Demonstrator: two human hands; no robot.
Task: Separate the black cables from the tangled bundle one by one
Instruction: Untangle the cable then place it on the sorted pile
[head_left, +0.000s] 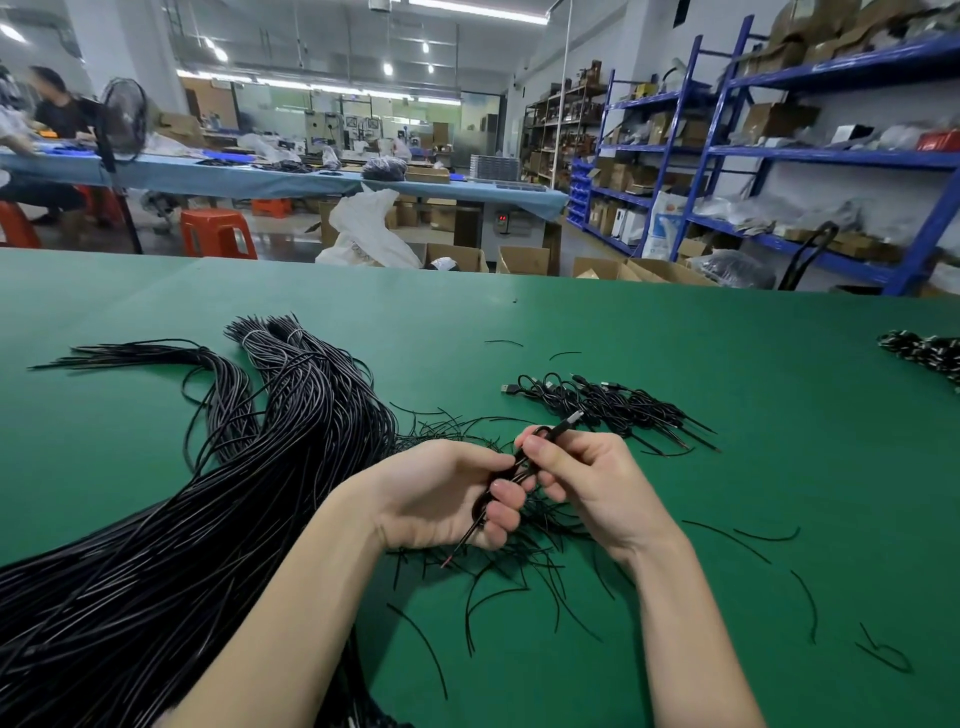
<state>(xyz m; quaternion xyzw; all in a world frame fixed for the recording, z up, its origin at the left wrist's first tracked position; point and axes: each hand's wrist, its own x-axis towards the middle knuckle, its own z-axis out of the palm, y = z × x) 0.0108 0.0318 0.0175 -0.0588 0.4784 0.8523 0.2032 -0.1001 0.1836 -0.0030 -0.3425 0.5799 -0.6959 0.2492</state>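
A big bundle of long black cables (270, 441) sprawls over the left of the green table (675, 338), tied with white bands at its far end. My left hand (447, 493) grips one folded black cable (519, 465) in curled fingers, its stripped end poking out below the palm. My right hand (582, 478) pinches the same cable near its metal plug (571, 418), which points up and right. A small pile of coiled black USB cables (608, 405) lies just beyond my right hand.
Short black wire offcuts (519, 582) are scattered beneath and right of my hands. Another cable bunch (924, 353) lies at the table's right edge. Beyond the far edge are cardboard boxes, orange stools, blue shelving and a person seated at another bench.
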